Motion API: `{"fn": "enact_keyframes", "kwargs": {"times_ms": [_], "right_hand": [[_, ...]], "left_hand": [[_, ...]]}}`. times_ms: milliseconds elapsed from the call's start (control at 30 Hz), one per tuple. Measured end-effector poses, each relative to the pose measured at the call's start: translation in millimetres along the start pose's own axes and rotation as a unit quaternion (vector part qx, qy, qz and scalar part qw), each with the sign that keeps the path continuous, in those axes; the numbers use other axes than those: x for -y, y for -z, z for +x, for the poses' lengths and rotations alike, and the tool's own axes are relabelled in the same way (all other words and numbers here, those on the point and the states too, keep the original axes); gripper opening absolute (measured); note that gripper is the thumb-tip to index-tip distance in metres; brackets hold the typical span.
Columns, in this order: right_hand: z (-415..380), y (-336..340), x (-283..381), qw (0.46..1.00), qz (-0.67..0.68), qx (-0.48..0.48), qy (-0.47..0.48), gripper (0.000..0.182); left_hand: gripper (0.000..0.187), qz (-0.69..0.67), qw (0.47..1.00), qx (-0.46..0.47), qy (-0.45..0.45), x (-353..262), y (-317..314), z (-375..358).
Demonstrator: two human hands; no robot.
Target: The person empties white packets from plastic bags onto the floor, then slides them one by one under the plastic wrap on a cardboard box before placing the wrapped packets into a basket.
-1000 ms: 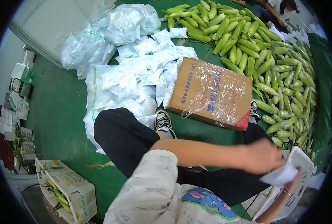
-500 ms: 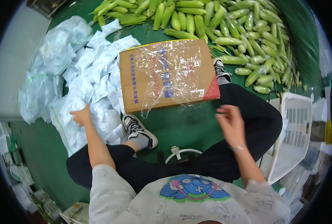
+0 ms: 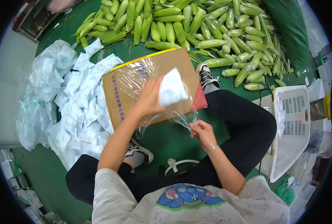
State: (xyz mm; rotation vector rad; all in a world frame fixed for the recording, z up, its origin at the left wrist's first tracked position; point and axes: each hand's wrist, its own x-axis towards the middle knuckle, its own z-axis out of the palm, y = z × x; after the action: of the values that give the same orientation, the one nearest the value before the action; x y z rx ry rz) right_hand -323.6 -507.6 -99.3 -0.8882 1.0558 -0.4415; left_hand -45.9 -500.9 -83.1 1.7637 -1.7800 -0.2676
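My left hand (image 3: 150, 98) is closed round a white ice pack (image 3: 172, 88), held above the cardboard box (image 3: 115, 89). Clear plastic wrap (image 3: 181, 116) lies crumpled over the top of that box. Its near edge is pinched between the fingers of my right hand (image 3: 202, 133), which pulls it towards my knee. Blue and red print on the cardboard is partly hidden by my left hand and the pack. A heap of similar ice packs (image 3: 82, 100) spreads on the green floor at the left.
Ears of corn (image 3: 244, 41) are piled at the back, many on the right wrapped in plastic. Large clear bags (image 3: 39, 108) stand left of the ice packs. A white plastic basket (image 3: 291, 149) is beside my right knee. My shoes flank the box.
My left hand has come from the ice pack heap to above the box, bringing one pack. My right hand has moved in to the left and taken hold of the plastic wrap.
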Motion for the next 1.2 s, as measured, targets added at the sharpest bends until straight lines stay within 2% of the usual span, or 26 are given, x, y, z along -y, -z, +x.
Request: {"fn": "enact_keyframes", "kwargs": {"times_ms": [67, 133, 200, 233, 267, 300, 333, 367, 400, 467, 500, 533, 567, 633, 700, 733, 800, 833, 867, 900, 933, 967, 1000, 1100, 1167, 1200], "right_hand": [[-14, -2, 28, 0.999, 0.051, -0.002, -0.006, 0.022], [-10, -15, 57, 0.993, -0.083, 0.056, 0.067, 0.028], [8, -46, 68, 0.984, -0.147, 0.072, 0.069, 0.030], [17, -59, 70, 0.937, -0.312, 0.074, 0.140, 0.028], [28, -68, 73, 0.858, -0.465, 0.073, 0.208, 0.026], [48, -72, 68, 0.857, -0.465, 0.080, 0.206, 0.026], [73, -72, 56, 0.834, -0.455, 0.124, 0.287, 0.030], [83, -74, 54, 0.802, -0.441, 0.168, 0.365, 0.044], [84, -73, 52, 0.800, -0.444, 0.177, 0.363, 0.044], [86, -72, 57, 0.651, -0.563, 0.209, 0.465, 0.083], [89, -65, 57, 0.610, -0.611, 0.244, 0.442, 0.105], [94, -62, 60, 0.609, -0.609, 0.248, 0.443, 0.105], [101, -62, 68, 0.575, -0.637, 0.265, 0.440, 0.108], [113, -63, 83, 0.509, -0.681, 0.300, 0.432, 0.112], [119, -69, 93, 0.504, -0.692, 0.328, 0.399, 0.111], [118, -72, 94, 0.504, -0.704, 0.351, 0.356, 0.111], [118, -72, 90, 0.505, -0.703, 0.340, 0.368, 0.110], [119, -71, 91, 0.504, -0.699, 0.328, 0.388, 0.111], [119, -70, 91, 0.505, -0.694, 0.315, 0.405, 0.112], [123, -62, 92, 0.501, -0.696, 0.316, 0.406, 0.112], [128, -52, 95, 0.516, -0.679, 0.308, 0.422, 0.113], [131, -46, 98, 0.532, -0.659, 0.301, 0.437, 0.114], [129, -45, 98, 0.529, -0.660, 0.304, 0.439, 0.114], [102, -48, 86, 0.471, -0.656, 0.388, 0.445, 0.113], [87, -59, 70, 0.474, -0.644, 0.392, 0.454, 0.113], [86, -64, 70, 0.471, -0.636, 0.396, 0.466, 0.113]], "left_hand": [[0.103, 0.001, 0.998, 0.061, -0.028, 0, -1, -24], [0.104, 0.020, 0.994, 0.102, -0.017, -10, -3, -41], [0.105, 0.040, 0.989, 0.141, -0.004, -15, -3, -47], [0.105, 0.036, 0.988, 0.153, 0.000, -17, -6, -44], [0.105, 0.031, 0.986, 0.165, 0.004, -17, -6, -41], [0.103, 0.039, 0.982, 0.187, 0.001, -16, -5, -37], [0.103, 0.036, 0.982, 0.185, 0.010, -11, -5, -37], [0.104, 0.055, 0.981, 0.187, 0.010, -7, -6, -37], [0.104, 0.076, 0.979, 0.188, 0.009, -4, -6, -40], [0.098, 0.084, 0.988, 0.125, 0.035, -8, 1, -54], [0.095, 0.085, 0.983, 0.023, 0.159, -19, 9, -65], [0.091, 0.085, 0.954, -0.078, 0.277, -29, 13, -78], [0.085, 0.123, 0.935, -0.152, 0.297, -31, -1, -101], [0.079, 0.068, 0.852, -0.181, 0.487, -53, -18, -133], [0.071, 0.011, 0.810, -0.159, 0.564, -53, -61, -175], [0.050, 0.038, 0.825, -0.211, 0.523, -37, -96, -194], [0.036, -0.322, 0.749, -0.219, 0.536, -17, -105, -195], [0.034, -0.369, 0.722, -0.202, 0.550, -12, -98, -196], [0.033, -0.415, 0.693, -0.182, 0.561, -14, -75, -195], [0.028, -0.420, 0.654, -0.216, 0.591, -21, -43, -196], [0.027, -0.535, 0.583, -0.265, 0.551, -11, -22, -220], [0.029, -0.531, 0.576, -0.272, 0.559, -29, 13, -214], [0.031, -0.535, 0.585, -0.252, 0.554, -47, 37, -200], [0.031, -0.514, 0.682, -0.260, 0.451, -46, 64, -151], [0.029, -0.355, 0.824, -0.179, 0.404, -33, 56, -105], [0.025, -0.248, 0.899, -0.154, 0.327, -26, 38, -91]]}}
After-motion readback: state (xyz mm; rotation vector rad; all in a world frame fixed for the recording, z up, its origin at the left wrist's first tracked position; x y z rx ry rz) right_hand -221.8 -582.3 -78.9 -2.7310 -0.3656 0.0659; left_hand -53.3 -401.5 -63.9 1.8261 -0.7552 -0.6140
